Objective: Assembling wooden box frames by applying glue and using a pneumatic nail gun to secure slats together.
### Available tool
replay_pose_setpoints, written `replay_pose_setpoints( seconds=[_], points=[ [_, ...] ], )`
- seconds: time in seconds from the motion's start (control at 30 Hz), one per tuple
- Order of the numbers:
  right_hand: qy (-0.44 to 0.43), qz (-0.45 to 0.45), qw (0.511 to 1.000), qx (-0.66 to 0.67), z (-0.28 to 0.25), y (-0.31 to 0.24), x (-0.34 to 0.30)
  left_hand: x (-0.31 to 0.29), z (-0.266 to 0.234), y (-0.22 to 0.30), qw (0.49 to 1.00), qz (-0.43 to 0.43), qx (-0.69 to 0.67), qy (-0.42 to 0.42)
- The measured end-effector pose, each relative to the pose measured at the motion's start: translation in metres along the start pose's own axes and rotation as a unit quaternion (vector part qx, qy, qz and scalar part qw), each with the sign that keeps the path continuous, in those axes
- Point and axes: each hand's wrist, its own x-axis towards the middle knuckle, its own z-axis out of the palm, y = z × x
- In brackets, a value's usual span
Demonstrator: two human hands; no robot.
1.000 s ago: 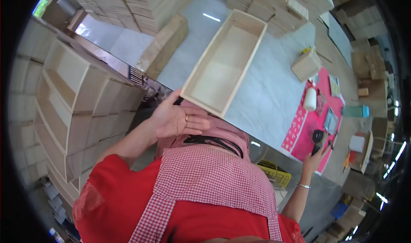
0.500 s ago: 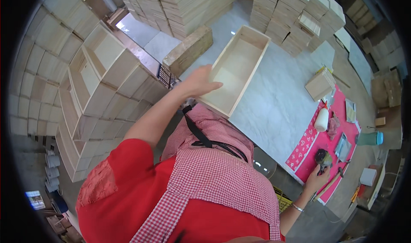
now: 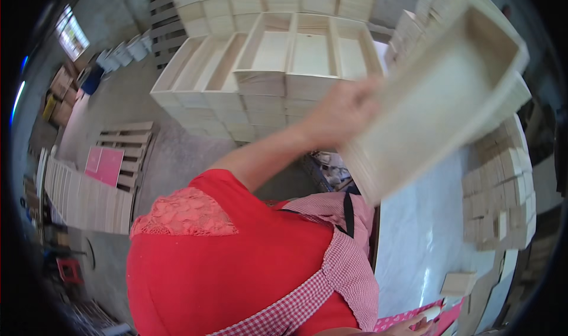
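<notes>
My left hand [image 3: 353,108] is closed on the side wall of an open wooden box [image 3: 435,102], a long, shallow, pale tray shape. It is held up tilted over the table's left edge, and both hand and box are blurred by motion. Low at the frame's bottom edge, my right hand [image 3: 409,325] lies over the pink cloth [image 3: 408,317], partly cut off, its visible fingers apart. Close by its fingertips lies a white bottle [image 3: 432,312]. Ahead stand stacked wooden boxes [image 3: 260,83] of the same kind, their open tops facing up.
The pale marble-look table [image 3: 408,241] runs along my right, with a small wooden block [image 3: 458,283] and stacked wooden pieces [image 3: 500,188] on it. A crate of odds and ends [image 3: 331,171] stands below the stacks. Pallets [image 3: 127,152] and buckets [image 3: 121,53] are on the floor to the left.
The view has swung left toward the stacked boxes. My left hand has lifted the wooden box off the table. The power tool that my right hand held has left the view.
</notes>
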Motion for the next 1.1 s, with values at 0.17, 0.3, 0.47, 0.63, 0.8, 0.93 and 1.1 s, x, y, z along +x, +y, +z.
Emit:
replay_pose_setpoints(
  seconds=[0.17,0.3,0.47,0.63,0.8,0.93,1.1],
  points=[
    [-0.029,-0.066,0.993,0.098,0.033,-0.052,0.015,-0.019,-0.205,0.021,0.928,-0.04,0.243,0.28],
    [-0.102,0.008,0.99,0.092,0.045,-0.075,0.017,-0.048,-0.328,-0.003,0.886,-0.124,0.27,0.356],
    [-0.143,0.027,0.984,0.103,0.062,-0.078,0.023,-0.054,-0.367,-0.055,0.85,-0.322,0.276,0.311],
    [-0.157,0.013,0.984,0.08,0.062,-0.078,0.023,-0.041,-0.381,-0.107,0.847,-0.399,0.255,0.242],
    [-0.173,-0.002,0.98,0.094,0.062,-0.077,0.016,-0.037,-0.433,-0.165,0.82,-0.33,0.426,0.191],
    [-0.219,0.054,0.969,0.099,0.054,-0.101,0.009,-0.031,-0.393,-0.132,0.818,-0.323,0.445,0.165],
    [-0.189,0.055,0.978,0.068,0.071,-0.092,0.0,-0.028,-0.483,-0.167,0.797,-0.333,0.483,0.144]
  ],
)
